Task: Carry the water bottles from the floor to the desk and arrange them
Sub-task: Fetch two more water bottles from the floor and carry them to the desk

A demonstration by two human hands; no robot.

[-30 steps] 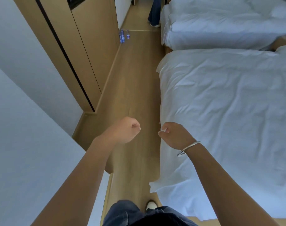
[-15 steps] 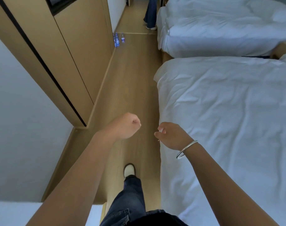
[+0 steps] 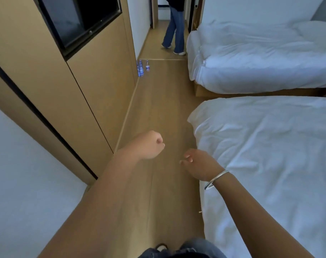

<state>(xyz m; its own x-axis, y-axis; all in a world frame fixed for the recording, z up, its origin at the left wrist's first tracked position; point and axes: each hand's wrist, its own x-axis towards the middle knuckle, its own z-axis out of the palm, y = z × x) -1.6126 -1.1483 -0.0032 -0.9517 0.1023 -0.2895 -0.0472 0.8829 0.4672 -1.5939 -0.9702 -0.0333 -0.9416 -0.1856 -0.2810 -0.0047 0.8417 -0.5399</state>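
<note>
Her left hand (image 3: 150, 145) is fisted on nothing and her right hand (image 3: 199, 163) hangs half-open, both above a bare wood floor (image 3: 158, 108) lane between cabinet (image 3: 95, 101) and bed (image 3: 266, 161), with small clear blue-labelled bottles (image 3: 142, 67) upright far ahead against the cabinet's foot.

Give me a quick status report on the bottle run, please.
Left hand fisted, right hand loosely open, both empty. Water bottles on floor by far wall panel. Another person stands in the doorway beyond.
</note>
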